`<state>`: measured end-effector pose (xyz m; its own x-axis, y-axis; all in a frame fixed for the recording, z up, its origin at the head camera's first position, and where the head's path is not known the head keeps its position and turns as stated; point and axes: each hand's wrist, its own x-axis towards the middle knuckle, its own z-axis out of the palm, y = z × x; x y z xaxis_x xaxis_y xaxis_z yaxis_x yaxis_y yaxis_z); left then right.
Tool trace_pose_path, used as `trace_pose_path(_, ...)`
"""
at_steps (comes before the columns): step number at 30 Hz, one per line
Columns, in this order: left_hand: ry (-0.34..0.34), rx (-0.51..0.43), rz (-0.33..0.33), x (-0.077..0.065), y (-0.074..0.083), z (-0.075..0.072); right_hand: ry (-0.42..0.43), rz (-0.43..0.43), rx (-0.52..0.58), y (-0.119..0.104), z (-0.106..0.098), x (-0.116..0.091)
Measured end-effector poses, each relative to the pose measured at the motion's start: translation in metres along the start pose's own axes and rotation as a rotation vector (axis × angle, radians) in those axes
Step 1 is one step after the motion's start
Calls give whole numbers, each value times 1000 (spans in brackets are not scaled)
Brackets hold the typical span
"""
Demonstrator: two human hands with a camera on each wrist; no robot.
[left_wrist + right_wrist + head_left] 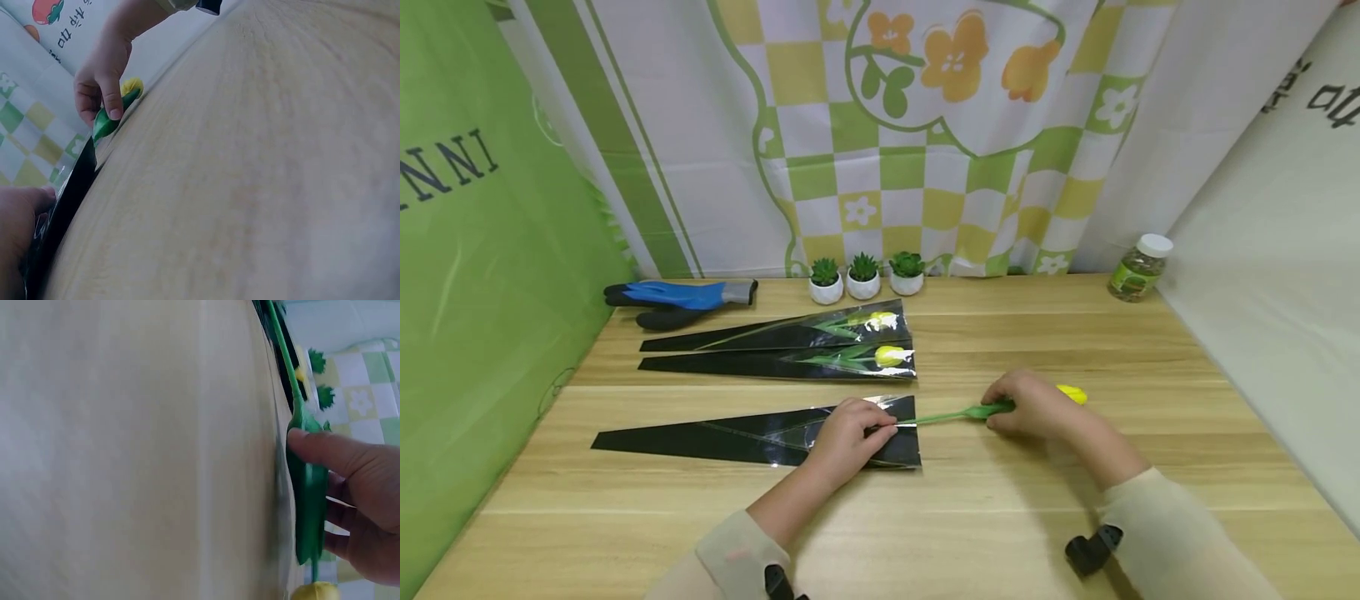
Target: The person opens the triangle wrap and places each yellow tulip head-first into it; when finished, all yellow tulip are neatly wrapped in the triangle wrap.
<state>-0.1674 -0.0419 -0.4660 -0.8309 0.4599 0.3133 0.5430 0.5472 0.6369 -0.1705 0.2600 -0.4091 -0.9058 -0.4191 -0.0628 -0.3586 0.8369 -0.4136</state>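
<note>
A yellow tulip (1071, 394) with green leaves lies across my right hand (1030, 404), whose thumb and fingers pinch it around the leaves (307, 506). Its thin stem (936, 417) points left and reaches the wide end of a black flower sleeve (700, 439) with a clear front. At that wide end my left hand (850, 433) pinches the sleeve near its edge, right where the stem meets it. Whether the stem tip is inside the sleeve is hidden by the left fingers. In the left wrist view, the yellow bloom (132, 86) shows beyond the right hand.
Behind lie two more black sleeves, each with a yellow tulip (891, 356) inside. A pair of blue and black gloves (681, 300) lies at the back left. Three small potted succulents (863, 279) stand along the curtain, and a white-lidded jar (1138, 268) sits at the back right.
</note>
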Motion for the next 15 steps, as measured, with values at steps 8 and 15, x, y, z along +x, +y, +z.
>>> trace_pose_path(8,21,16,27,1,1,-2,57,-60,-22,-22,19,2)
trace_pose_path(15,16,21,38,0,2,-3,47,-69,-8,-43,30,9)
